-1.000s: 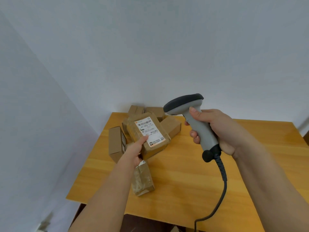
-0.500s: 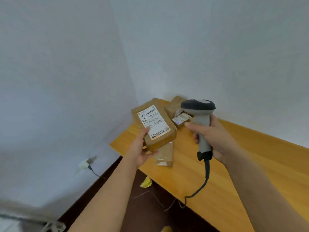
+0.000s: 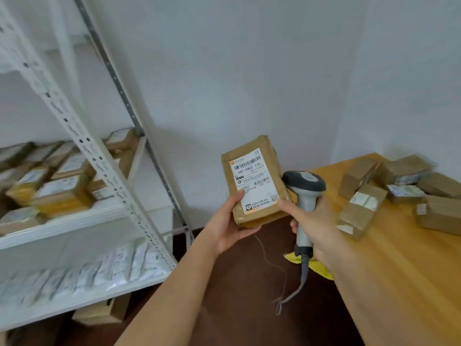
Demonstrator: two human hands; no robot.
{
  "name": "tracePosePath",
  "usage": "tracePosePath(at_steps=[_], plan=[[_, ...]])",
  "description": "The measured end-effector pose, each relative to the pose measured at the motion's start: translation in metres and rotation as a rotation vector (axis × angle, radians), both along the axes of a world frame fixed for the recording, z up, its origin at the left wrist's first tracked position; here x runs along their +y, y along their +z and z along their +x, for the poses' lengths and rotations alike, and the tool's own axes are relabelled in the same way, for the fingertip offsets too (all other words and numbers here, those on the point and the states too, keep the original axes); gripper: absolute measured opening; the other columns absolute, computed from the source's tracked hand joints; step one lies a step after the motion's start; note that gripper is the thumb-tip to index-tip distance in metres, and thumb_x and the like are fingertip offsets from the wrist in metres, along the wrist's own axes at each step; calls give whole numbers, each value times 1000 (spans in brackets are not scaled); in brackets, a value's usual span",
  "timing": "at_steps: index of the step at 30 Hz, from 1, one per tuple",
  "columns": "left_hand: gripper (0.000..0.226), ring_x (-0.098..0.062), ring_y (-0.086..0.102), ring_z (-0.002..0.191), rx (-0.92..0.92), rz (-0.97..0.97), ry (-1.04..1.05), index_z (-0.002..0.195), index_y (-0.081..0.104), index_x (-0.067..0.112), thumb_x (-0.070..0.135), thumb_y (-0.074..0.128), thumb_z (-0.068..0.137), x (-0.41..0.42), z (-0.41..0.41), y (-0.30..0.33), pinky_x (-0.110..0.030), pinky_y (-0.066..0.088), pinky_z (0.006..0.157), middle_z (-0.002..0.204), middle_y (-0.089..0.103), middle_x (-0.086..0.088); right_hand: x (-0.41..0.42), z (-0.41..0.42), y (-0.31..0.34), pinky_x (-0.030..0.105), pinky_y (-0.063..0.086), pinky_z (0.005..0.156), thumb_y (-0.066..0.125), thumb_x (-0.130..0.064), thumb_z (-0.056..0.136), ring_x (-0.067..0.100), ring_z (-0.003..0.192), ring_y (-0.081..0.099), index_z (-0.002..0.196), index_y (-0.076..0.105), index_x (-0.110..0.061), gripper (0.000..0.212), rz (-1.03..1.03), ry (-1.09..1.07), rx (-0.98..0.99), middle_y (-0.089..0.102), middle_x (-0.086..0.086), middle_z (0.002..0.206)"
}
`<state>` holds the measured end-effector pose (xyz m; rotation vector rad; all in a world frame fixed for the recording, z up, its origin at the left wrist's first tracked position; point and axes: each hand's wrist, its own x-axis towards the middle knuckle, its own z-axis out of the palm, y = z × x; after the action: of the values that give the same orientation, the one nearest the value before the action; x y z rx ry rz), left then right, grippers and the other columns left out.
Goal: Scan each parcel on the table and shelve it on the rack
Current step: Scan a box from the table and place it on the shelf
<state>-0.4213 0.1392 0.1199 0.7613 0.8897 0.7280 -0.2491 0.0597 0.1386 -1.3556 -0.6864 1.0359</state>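
Since half a second ago you've turned left: the rack (image 3: 82, 146) now fills your left side, and the table (image 3: 399, 258) has slid to the right. Brown parcels sit on the rack's middle shelf, white bags on the one below. More parcels (image 3: 361, 211) lie on the table. Your left hand (image 3: 224, 226) grips the labelled parcel (image 3: 254, 181) from below, label up, between rack and table. Your right hand (image 3: 314, 221) is wrapped around the scanner (image 3: 304, 193), just right of that parcel.
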Motion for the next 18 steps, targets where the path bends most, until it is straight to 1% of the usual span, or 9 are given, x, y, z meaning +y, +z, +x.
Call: tracePosePath(at_steps=[2, 5, 8, 10, 12, 15, 16, 18], plan=[[46, -27, 62, 118, -33, 13, 43, 131, 57, 23, 40, 62, 89, -10, -44, 2, -51, 48, 103, 122, 69, -7, 0, -39, 4, 26, 50, 55, 87, -26, 71, 8, 52, 54, 122, 50, -13, 64, 3, 34, -51, 60, 5, 80], [45, -27, 63, 117, -67, 3, 148, 131, 57, 21, 40, 61, 91, -29, -125, -4, -50, 47, 103, 122, 70, -8, 2, -117, 5, 30, 51, 59, 87, -27, 71, 11, 56, 55, 123, 48, -17, 66, 4, 120, -73, 64, 9, 86], [47, -27, 62, 118, -42, -28, 267, 130, 60, 21, 44, 63, 88, -51, -231, -12, -47, 49, 101, 121, 70, -7, -1, -224, -1, 32, 52, 63, 86, -28, 71, 13, 59, 56, 125, 46, -21, 67, -26, 218, -28, 66, 11, 95], [50, -29, 62, 118, -6, -33, 343, 129, 60, 21, 45, 67, 86, -68, -312, -17, -47, 51, 98, 122, 69, -9, -5, -302, -7, 33, 53, 64, 85, -27, 73, 14, 62, 56, 122, 46, -21, 63, -44, 293, 28, 66, 11, 98], [60, -31, 62, 119, 10, -24, 411, 131, 60, 17, 43, 75, 79, -86, -390, -17, -47, 54, 93, 128, 65, -12, -10, -376, -10, 32, 52, 63, 83, -27, 75, 14, 63, 56, 121, 47, -22, 58, -69, 346, 91, 66, 10, 103], [65, -34, 59, 121, 11, -33, 467, 130, 61, 13, 33, 83, 72, -112, -483, -13, -52, 50, 99, 136, 59, -16, -17, -468, -9, 31, 49, 61, 81, -30, 78, 15, 64, 55, 125, 45, -21, 59, -111, 399, 140, 65, 8, 100], [69, -34, 58, 123, 6, -32, 472, 133, 58, 13, 31, 85, 71, -119, -508, -12, -52, 50, 99, 138, 58, -16, -19, -494, -9, 32, 49, 60, 80, -32, 79, 15, 64, 55, 125, 44, -21, 59, -123, 423, 140, 64, 8, 100], [81, -35, 57, 124, -23, -19, 526, 138, 52, 16, 30, 88, 66, -128, -553, -11, -49, 53, 94, 138, 57, -15, -19, -541, -4, 31, 48, 59, 78, -34, 81, 15, 64, 54, 124, 42, -20, 57, -131, 478, 127, 62, 7, 99]])
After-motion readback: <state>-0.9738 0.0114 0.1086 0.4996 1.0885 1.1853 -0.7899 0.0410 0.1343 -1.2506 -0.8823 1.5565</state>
